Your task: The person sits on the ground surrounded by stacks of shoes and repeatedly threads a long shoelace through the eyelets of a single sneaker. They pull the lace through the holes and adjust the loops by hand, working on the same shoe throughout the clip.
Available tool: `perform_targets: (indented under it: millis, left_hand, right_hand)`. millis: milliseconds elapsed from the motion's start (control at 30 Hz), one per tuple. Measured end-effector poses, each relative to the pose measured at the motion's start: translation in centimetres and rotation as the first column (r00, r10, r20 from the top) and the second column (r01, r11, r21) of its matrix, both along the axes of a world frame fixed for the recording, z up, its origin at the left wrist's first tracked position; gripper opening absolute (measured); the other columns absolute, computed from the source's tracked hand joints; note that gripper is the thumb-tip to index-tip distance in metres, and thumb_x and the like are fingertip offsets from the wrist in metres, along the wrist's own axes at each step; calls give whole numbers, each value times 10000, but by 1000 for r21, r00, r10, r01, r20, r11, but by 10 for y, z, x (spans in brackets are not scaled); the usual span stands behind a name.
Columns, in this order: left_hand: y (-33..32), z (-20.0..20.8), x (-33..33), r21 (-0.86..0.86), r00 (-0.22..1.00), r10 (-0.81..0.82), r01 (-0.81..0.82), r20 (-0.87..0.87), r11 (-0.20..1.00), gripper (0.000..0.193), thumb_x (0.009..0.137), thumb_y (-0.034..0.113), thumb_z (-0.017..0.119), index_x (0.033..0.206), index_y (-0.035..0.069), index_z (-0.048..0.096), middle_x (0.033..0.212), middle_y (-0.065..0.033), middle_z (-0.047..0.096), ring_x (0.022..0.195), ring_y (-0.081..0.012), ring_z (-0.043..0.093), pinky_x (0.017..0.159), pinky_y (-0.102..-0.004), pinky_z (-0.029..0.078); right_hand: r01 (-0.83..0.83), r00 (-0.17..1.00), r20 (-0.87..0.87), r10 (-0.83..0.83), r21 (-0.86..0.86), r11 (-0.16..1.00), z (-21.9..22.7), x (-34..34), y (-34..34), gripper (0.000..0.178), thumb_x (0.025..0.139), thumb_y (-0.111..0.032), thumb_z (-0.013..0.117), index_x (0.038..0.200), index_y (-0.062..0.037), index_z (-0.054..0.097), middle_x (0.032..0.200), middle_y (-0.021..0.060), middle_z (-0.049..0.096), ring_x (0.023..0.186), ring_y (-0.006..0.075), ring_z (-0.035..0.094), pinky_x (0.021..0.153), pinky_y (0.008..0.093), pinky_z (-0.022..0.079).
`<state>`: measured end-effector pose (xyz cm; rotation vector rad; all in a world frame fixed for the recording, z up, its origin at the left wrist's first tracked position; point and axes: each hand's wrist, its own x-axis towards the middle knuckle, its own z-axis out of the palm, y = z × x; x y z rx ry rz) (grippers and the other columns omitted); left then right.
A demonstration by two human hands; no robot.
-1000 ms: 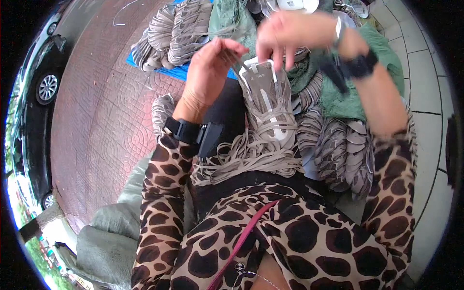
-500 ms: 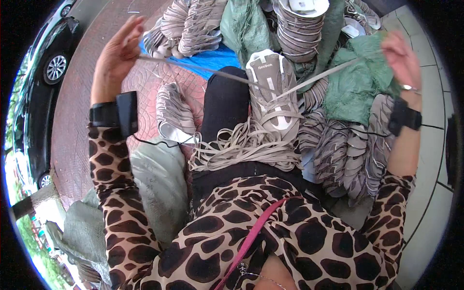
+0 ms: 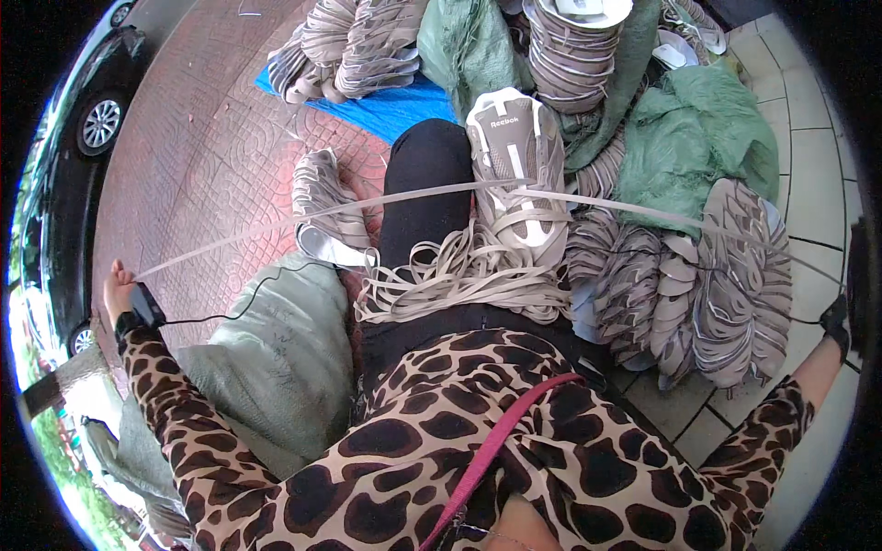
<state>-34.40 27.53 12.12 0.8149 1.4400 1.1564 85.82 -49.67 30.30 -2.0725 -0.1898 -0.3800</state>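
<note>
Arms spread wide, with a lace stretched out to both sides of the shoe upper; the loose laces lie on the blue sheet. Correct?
Not quite: the head view shows the loose laces lying across the lap, not on the blue sheet. The rest is right.

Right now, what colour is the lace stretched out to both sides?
The lace is pale greyish beige, clearest in the head view.

Left hand (image 3: 118, 289) holds one end of a pale lace (image 3: 588, 198), drawn taut across the grey shoe upper (image 3: 501, 142). Opposite end runs toward the right forearm (image 3: 818, 376); the right hand appears lost in the dark rim, grip unconfirmed. Loose laces (image 3: 469, 298) lie heaped below the upper.
</note>
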Motion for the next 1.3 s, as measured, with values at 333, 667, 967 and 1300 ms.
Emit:
perform_targets:
  millis: [333, 667, 967, 1300]
  left_hand:
    - [-179, -64, 471, 22, 706, -596, 652, -383, 758, 227, 910, 147, 565, 1019, -6, 693, 1023, -73, 707, 895, -138, 634, 833, -251, 454]
    - [-309, -80, 590, -14, 216, -518, 915, -828, 403, 175, 870, 275, 605, 846, 109, 655, 718, -152, 652, 688, -365, 642, 609, -475, 504]
    - [-322, -82, 606, 33, 267, -493, 901, -828, 432, 148, 846, 225, 565, 813, 84, 593, 693, -179, 629, 667, -389, 631, 598, -499, 494]
    - [-318, -90, 620, 1, 310, -543, 868, -780, 496, 178, 819, 201, 575, 752, 37, 567, 648, -201, 612, 657, -404, 625, 607, -507, 498]
  right_hand:
    - [-845, 493, -408, 769, -13, 535, -164, -251, 303, 257, 916, -114, 497, 1098, -65, 672, 962, -9, 660, 678, 40, 466, 606, 191, 400]
    - [-958, 232, -494, 838, 34, 286, -239, -372, 356, 133, 884, -129, 645, 875, -2, 686, 725, -52, 613, 645, 12, 482, 568, 202, 390]
    - [-952, 296, -399, 868, -47, 303, -251, -379, 357, 109, 832, -108, 667, 827, 1, 659, 691, 15, 612, 621, 60, 521, 579, 230, 423]
    - [-944, 303, -484, 821, -34, 329, -251, -376, 362, 96, 805, -87, 653, 761, -5, 629, 667, 27, 588, 601, 107, 532, 569, 270, 429]
